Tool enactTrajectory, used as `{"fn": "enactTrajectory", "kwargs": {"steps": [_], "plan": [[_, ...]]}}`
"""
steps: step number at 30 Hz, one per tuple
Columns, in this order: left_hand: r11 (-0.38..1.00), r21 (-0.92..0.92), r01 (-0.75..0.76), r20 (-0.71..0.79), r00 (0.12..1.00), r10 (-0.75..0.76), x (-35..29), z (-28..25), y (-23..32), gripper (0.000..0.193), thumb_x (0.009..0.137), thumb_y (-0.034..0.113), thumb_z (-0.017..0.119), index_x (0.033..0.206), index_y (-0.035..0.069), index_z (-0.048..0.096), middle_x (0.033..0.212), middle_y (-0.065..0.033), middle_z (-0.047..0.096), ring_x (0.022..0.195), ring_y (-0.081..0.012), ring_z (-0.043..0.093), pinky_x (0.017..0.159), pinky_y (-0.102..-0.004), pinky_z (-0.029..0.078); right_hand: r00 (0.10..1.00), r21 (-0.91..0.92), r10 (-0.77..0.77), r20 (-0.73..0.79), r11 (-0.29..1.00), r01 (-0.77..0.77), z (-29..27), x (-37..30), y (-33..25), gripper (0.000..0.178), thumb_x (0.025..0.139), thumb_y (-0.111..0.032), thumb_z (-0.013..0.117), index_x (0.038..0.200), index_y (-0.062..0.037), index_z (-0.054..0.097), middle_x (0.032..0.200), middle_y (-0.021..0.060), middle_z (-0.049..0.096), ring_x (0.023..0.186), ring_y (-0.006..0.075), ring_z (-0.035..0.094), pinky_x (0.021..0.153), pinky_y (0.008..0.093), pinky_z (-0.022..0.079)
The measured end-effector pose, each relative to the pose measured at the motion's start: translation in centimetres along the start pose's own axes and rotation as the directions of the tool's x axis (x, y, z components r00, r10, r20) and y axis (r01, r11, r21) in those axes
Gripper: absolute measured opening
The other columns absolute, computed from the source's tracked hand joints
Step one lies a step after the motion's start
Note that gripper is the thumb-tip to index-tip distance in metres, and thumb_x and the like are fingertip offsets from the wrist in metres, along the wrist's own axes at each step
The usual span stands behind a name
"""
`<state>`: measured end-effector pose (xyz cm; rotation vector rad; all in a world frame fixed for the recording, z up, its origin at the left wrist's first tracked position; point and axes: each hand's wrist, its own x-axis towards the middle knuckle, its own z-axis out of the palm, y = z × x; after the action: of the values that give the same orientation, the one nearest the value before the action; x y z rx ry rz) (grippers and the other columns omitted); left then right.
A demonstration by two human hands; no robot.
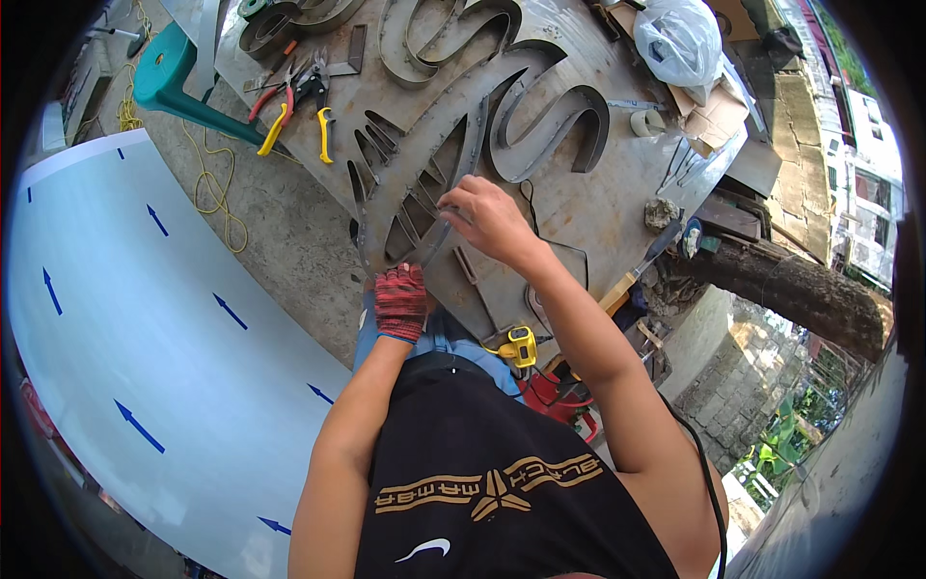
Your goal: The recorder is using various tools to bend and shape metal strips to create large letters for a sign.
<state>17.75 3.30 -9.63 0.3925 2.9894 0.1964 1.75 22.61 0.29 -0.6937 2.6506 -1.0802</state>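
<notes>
A grey frame of bent sheet-metal strips [477, 92], with narrow pointed openings, lies on the metal-topped table [564, 227] and reaches toward me. My left hand [401, 301], in a red and black knit glove, is closed on its near end. Bare, my right hand [485, 216] is at the frame's right edge, its fingers bent in toward the thumb; anything between them is hidden. Just right of the frame sits a curved S-shaped strip [545, 145]. Pliers with red handles [275, 104] and snips with yellow handles [325, 135] lie at the table's left edge.
A green plastic stool [166, 66] stands left of the table. A large pale-blue sheet with arrows [193, 318] fills the left side. Near my right knee is a yellow power tool [521, 345] with a cord. A plastic bag [678, 43] rests at the far right.
</notes>
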Motion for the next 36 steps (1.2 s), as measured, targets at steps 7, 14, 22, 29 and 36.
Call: {"fn": "enactTrajectory", "kwargs": {"steps": [7,14,22,29,36], "plan": [[1.000,0.030,0.000,0.099,0.995,-0.003,0.4,-0.5,0.4,0.031,0.088,0.015,0.051,0.117,0.006,0.057,0.115,-0.0166,0.062,0.101,-0.0331,0.060,0.093,-0.0509,0.046,0.667,0.229,0.458,-0.588,0.885,-0.406,-14.1,10.1,14.9,0.021,0.085,-0.019,0.069,0.101,-0.0054,0.072,0.087,0.0095,0.073,0.077,0.0160,0.067,0.072,0.0296,0.052],[1.000,-0.002,0.022,0.095,0.995,-0.021,0.2,-0.4,0.1,0.030,0.086,0.014,0.052,0.114,0.007,0.058,0.109,-0.0170,0.063,0.098,-0.0331,0.061,0.093,-0.0509,0.047,0.741,-0.059,0.550,-0.385,0.786,-0.615,-17.1,16.5,27.4,0.022,0.083,-0.022,0.071,0.103,-0.0138,0.075,0.098,0.0090,0.074,0.092,0.0232,0.070,0.085,0.0355,0.053],[1.000,-0.022,0.012,0.054,0.998,-0.011,0.5,-0.7,0.2,0.030,0.082,0.016,0.057,0.110,0.004,0.058,0.101,-0.0141,0.062,0.093,-0.0324,0.062,0.084,-0.0488,0.049,0.771,-0.295,0.570,-0.282,0.714,-0.635,-16.4,19.0,32.7,0.023,0.081,-0.021,0.072,0.103,-0.0150,0.075,0.104,0.0127,0.073,0.102,0.0289,0.068,0.092,0.0386,0.051],[0.999,-0.043,0.007,0.029,1.000,-0.006,1.1,-0.7,0.0,0.030,0.081,0.013,0.057,0.110,0.004,0.058,0.100,-0.0143,0.062,0.090,-0.0324,0.062,0.081,-0.0475,0.048,0.820,-0.346,0.537,-0.200,0.744,-0.572,-16.1,19.8,32.4,0.021,0.082,-0.022,0.072,0.101,-0.0130,0.073,0.101,0.0128,0.072,0.102,0.0297,0.067,0.090,0.0389,0.051],[0.998,-0.062,0.016,0.068,0.998,-0.012,1.0,-0.3,0.0,0.029,0.083,0.013,0.055,0.110,0.005,0.058,0.097,-0.0119,0.063,0.088,-0.0287,0.063,0.080,-0.0471,0.050,0.881,-0.439,0.369,-0.296,0.766,-0.469,-16.5,19.3,34.2,0.025,0.088,-0.027,0.066,0.101,-0.0067,0.070,0.100,0.0158,0.071,0.101,0.0341,0.065,0.089,0.0422,0.050]]}}
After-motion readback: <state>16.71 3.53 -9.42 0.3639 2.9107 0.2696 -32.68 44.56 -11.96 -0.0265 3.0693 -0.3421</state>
